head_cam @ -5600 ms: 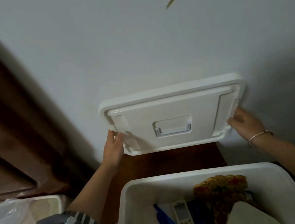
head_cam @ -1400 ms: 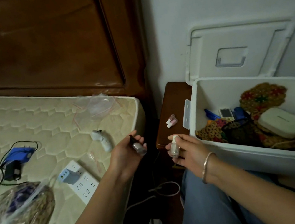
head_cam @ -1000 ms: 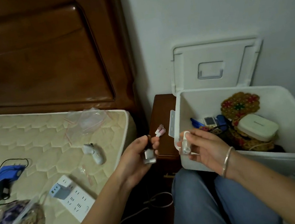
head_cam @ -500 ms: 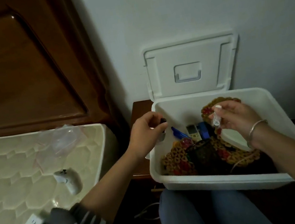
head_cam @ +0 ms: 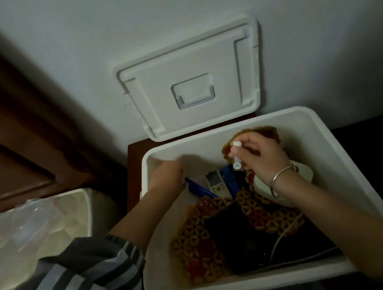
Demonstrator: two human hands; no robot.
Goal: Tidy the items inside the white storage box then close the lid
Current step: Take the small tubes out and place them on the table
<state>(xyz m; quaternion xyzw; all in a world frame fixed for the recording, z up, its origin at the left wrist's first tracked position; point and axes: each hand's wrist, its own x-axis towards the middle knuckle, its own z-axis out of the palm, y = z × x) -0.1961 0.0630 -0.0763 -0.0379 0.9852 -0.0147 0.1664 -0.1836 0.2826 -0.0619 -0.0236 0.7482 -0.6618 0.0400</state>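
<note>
A: Okay, head view, quick. White box point(head_cam: 359, 182) sits open low in frame, close in front of the person, its far edge over a dark wooden nightstand point(head_cam: 135, 164). Lid point(head_cam: 190, 84) is off, standing tilted against the wall behind the box.

B: Hands?

A: Right hand point(head_cam: 261, 158) is over the far right part of the box, fingers pinched around a small white bottle point(head_cam: 236, 156), cap end up. Silver bracelet point(head_cam: 281, 175) on that wrist. Left hand point(head_cam: 165, 177) is inside the box at the far left corner, blurred and curled; cannot tell if it holds anything.

B: Contents?

A: Blue pen point(head_cam: 199, 190), a small white remote point(head_cam: 214, 181) and something dark blue point(head_cam: 229, 180) side by side near the back wall. Woven mats in orange and red point(head_cam: 197, 247) across the bottom, a black pouch-like thing point(head_cam: 235, 233) lying on them. A round white case point(head_cam: 304, 174) sits at the right, partly under the right wrist. A thin cable point(head_cam: 284, 238) runs along the front right.

B: Around it?

A: Mattress corner point(head_cam: 53, 218) at left with clear plastic point(head_cam: 27, 217) on it, wooden headboard point(head_cam: 4, 125) behind. Striped sleeve point(head_cam: 67, 284) bottom left.
</note>
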